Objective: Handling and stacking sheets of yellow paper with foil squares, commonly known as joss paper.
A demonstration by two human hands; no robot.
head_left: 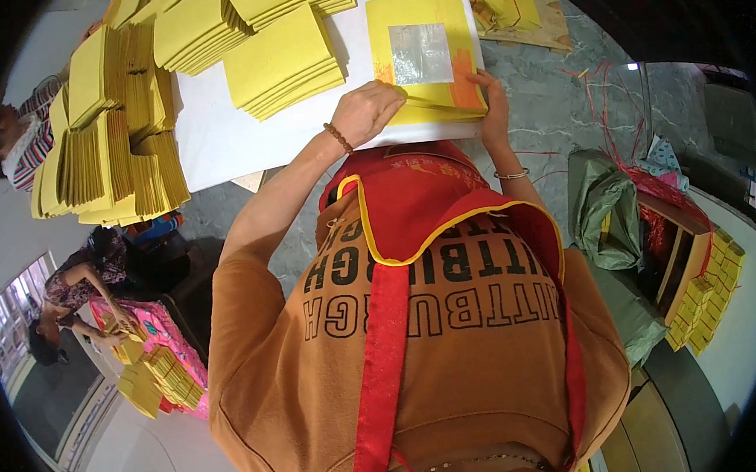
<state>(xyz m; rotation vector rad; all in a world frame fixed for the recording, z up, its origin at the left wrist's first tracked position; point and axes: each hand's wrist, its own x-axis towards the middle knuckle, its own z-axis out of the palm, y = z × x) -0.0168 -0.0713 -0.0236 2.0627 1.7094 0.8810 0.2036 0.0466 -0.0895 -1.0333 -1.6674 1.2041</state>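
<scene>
On the white table (218, 129) right in front of me lies a stack of yellow paper sheets (435, 103). Its top sheet carries a silver foil square (420, 54) with orange patches beside it. My left hand (367, 113), with a beaded bracelet at the wrist, is closed, its fingers pinched at the stack's near left edge. Around the right edge of the same stack curl the fingers of my right hand (493, 102), which wears a bangle. How many sheets either hand grips is hidden.
Folded yellow paper bundles (283, 61) lie at the table's back, with taller piles (107, 122) on the left. A wooden board (546, 22) adjoins the far right. Green plastic bags (603, 207) and red strings (649, 196) are at the right. Another person (81, 286) handles yellow bundles at lower left.
</scene>
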